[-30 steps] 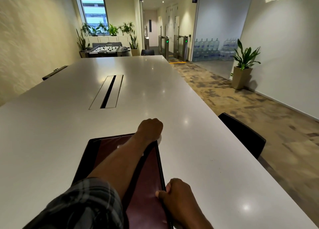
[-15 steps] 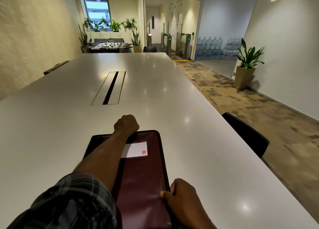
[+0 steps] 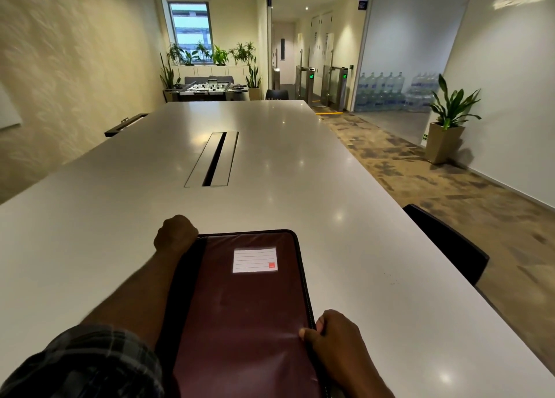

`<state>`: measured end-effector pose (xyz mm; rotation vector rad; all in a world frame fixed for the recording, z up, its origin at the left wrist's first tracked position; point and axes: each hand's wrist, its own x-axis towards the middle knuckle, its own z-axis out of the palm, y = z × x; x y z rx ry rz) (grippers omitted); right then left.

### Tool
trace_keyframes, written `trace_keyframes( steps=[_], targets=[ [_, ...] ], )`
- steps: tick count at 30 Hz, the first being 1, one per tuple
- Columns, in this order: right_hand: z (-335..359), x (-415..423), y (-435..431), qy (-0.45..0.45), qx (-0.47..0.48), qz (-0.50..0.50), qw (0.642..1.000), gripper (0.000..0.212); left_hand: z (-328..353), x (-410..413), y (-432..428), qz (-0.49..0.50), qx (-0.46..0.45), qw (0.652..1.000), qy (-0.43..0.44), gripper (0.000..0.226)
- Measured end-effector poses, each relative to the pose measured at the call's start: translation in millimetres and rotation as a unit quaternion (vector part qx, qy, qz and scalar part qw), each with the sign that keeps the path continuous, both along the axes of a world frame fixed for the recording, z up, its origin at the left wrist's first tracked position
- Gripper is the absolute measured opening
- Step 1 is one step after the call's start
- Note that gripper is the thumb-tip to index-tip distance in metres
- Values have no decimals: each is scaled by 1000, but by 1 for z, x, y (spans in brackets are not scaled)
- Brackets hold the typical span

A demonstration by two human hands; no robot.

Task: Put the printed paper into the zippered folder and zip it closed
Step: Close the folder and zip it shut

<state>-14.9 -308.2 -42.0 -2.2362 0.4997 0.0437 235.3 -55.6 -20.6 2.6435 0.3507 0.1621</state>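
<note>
Head view. A dark red zippered folder (image 3: 246, 313) lies flat on the white tabletop (image 3: 120, 217), between the two hands, with its cover facing up. A white lined label (image 3: 254, 260) sits on the cover, nearer the left hand than the right. A black zip border (image 3: 304, 277) runs along the folder's far and right edges.

The left hand (image 3: 175, 232) is curled into a fist at the folder's far left corner and touches it. Its fingers are hidden behind the back of the hand, so whether they pinch anything cannot be told. A plaid sleeve (image 3: 90, 364) covers the upper forearm.

The right hand (image 3: 336, 334) grips the folder's near right edge, with the thumb pressed on the cover and the fingers curled over the side.

Beyond the left hand a cable slot (image 3: 214, 159) is set into the tabletop. A black chair (image 3: 447, 241) stands to the right of the right hand.
</note>
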Motion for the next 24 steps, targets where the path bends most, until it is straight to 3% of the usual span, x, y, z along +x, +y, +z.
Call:
trace_keyframes(
  steps=[4,8,10,15,19,21,24],
  targets=[
    [6,-8,4,-19,16,-36,999,29,-10,-24,7,6,-62,998,-4,33],
    [10,-25,7,1,-10,-31,999,30,-11,-62,18,3,-91,996,5,42],
    [13,-36,9,33,-34,-12,999,34,-8,-89,26,-3,-84,996,31,47],
    [22,-63,18,57,11,9,998,29,-4,-180,49,-18,-72,990,116,56],
    [22,-70,25,9,48,-52,997,41,-10,-247,57,-20,-101,988,112,47],
    [24,-69,28,9,102,-69,992,29,-12,-266,52,-8,-134,987,84,37],
    [35,-70,40,12,174,-85,981,10,-8,-279,54,26,-256,966,12,28]
  ],
)
